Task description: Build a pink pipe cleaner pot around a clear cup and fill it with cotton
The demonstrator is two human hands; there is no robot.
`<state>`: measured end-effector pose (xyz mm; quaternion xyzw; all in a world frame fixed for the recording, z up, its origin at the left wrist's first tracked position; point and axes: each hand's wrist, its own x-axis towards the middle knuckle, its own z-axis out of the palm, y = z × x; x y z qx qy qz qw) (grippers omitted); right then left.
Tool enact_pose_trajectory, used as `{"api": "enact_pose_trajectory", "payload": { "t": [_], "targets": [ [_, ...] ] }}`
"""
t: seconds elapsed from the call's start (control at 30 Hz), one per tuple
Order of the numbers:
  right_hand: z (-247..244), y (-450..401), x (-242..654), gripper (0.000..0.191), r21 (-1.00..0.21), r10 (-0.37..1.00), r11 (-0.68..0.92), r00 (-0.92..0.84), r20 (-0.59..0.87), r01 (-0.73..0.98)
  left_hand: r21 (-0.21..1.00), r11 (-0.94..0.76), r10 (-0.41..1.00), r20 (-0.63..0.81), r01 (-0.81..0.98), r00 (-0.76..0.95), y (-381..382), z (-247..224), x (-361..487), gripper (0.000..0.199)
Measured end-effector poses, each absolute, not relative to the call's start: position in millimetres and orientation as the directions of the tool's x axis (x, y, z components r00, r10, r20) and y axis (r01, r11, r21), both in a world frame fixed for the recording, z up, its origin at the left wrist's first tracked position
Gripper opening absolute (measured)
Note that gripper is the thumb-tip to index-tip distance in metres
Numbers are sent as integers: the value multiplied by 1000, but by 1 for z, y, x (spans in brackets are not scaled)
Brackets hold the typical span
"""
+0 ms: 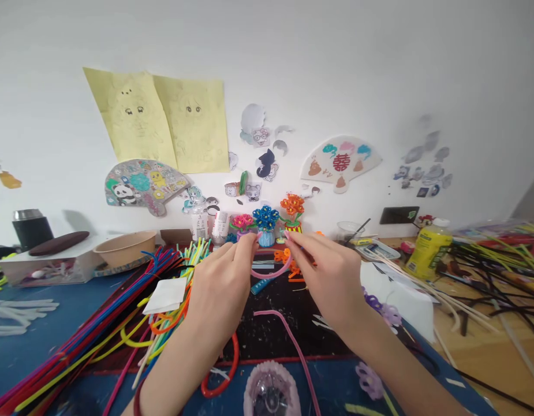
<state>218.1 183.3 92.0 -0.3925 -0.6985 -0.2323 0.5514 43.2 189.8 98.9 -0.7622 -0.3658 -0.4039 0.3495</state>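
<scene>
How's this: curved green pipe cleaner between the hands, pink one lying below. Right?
Color's off: head view shows the curved pipe cleaner between the left hand and right hand is pink, not green; pink one below is right.

One view serves, from a camera worn on the person's head. It looks forward and down across the worktop (478,352) to the white wall (267,40), which takes up roughly the upper half. The camera sits behind and above the left hand (226,283) and right hand (331,283), both close to it near the middle, their forearms running in from the near side. The view is wide, reaching from the black flask (32,232) at left past the yellow bottle (428,251) at right.
</scene>
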Motion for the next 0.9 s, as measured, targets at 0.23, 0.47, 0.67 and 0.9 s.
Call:
{"api": "enact_pose_trajectory", "payload": {
  "t": [0.23, 0.47, 0.67, 0.9],
  "targets": [
    [93, 178, 219, 22, 12, 240, 565, -179, 954, 825, -354, -454, 209, 850, 818, 484, 179, 110, 44, 19],
    [97, 173, 223, 22, 162, 222, 533, -322, 920, 830, -461, -415, 136, 821, 784, 555, 173, 122, 36, 19],
    [103, 168, 225, 22, 193, 227, 545, -365, 903, 816, -524, -387, 88, 798, 758, 596, 172, 123, 32, 26],
    [102, 167, 224, 20, 221, 214, 525, -379, 900, 822, -546, -399, 63, 785, 736, 616, 172, 123, 36, 28]
  ]
}}
